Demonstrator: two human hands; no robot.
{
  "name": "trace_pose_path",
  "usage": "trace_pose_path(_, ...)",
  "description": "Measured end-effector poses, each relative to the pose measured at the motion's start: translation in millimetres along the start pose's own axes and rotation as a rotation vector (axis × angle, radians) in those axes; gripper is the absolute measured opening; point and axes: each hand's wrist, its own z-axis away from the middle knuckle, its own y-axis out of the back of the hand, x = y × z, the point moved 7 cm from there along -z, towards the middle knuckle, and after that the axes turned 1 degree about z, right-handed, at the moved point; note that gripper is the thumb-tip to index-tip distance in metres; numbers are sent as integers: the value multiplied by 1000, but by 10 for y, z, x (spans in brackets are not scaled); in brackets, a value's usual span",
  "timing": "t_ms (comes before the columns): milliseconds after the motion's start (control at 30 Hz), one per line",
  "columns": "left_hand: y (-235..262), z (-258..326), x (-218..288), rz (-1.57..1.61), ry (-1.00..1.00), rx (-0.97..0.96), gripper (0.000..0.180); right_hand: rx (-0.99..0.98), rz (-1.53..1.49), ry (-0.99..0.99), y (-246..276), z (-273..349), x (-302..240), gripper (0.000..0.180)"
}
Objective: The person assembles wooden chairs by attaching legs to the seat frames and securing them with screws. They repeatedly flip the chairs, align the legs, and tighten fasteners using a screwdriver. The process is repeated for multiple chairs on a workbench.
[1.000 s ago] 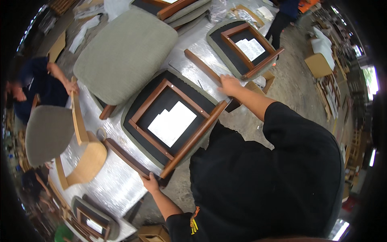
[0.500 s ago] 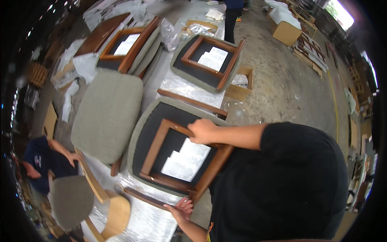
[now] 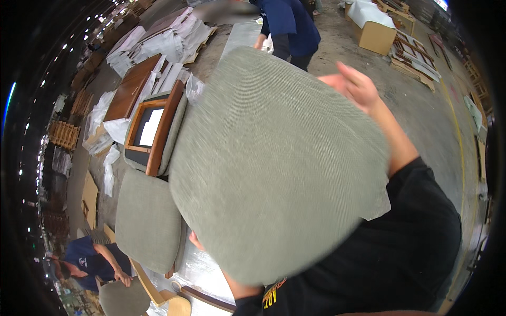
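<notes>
A grey-green fabric chair seat [image 3: 279, 163] is raised and tilted in front of me, its upholstered face toward me. My left hand [image 3: 196, 241] grips it from beneath at the lower left edge; only the fingertips and part of the forearm show. At the upper right edge is my right hand [image 3: 356, 89], fingers stretched out and slightly blurred, with the fingertips partly behind the seat. A pale flap [image 3: 377, 206] sticks out at the seat's lower right edge. The seat's underside is hidden.
Left of it lie another grey seat [image 3: 147, 221] and stacked seats with a brown wooden frame [image 3: 154, 134]. A curved wooden rail [image 3: 208, 299] rests on the plastic-covered table [image 3: 203, 271]. One co-worker [image 3: 97, 263] handles a chair at lower left; another [image 3: 292, 26] stands beyond.
The seat that lay underside up on the table has been lifted and turned over. My right hand has let go of its wooden frame; my left hand has moved under the seat. My view has shifted.
</notes>
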Motion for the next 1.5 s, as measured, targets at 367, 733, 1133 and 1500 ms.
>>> trace_pose_path(367,-355,-431,-183,-229,-287,421,99,137,87,118,1027,-1455,409,70)
trace_pose_path(733,-647,497,680,-555,-742,735,92,-76,332,578,383,-1412,-360,88)
trace_pose_path(1133,-659,399,630,-887,-762,971,94,60,243,398,447,-1675,-1205,59)
trace_pose_path(1500,648,-1210,-1457,-823,-82,879,72,263,723,-208,1732,-3391,661,68)
